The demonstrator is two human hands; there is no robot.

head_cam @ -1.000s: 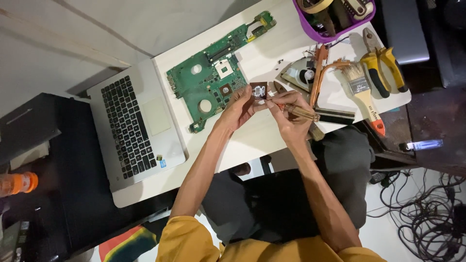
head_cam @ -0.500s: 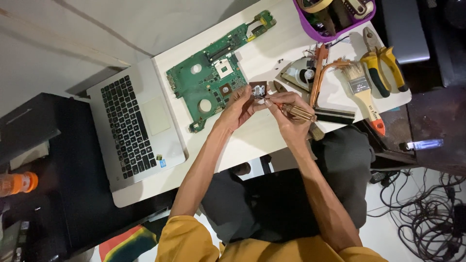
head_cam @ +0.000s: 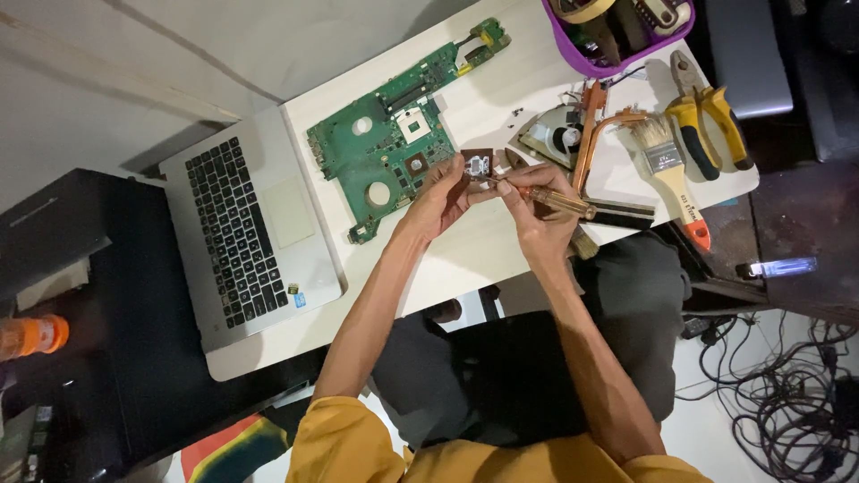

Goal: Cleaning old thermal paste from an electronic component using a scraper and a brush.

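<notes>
My left hand (head_cam: 440,199) holds a small square chip (head_cam: 477,167) up above the white table (head_cam: 483,250). My right hand (head_cam: 535,213) grips a screwdriver (head_cam: 546,198) with an amber handle, its tip touching the chip. A green laptop motherboard (head_cam: 394,143) lies on the table just left of my hands.
A silver laptop keyboard base (head_cam: 246,233) sits at the left. A fan with copper heat pipe (head_cam: 573,139), a paintbrush (head_cam: 667,170), yellow-handled pliers (head_cam: 707,121) and a purple tub (head_cam: 617,31) lie at the right. Cables (head_cam: 787,394) crowd the floor. An orange-capped bottle (head_cam: 31,335) is at far left.
</notes>
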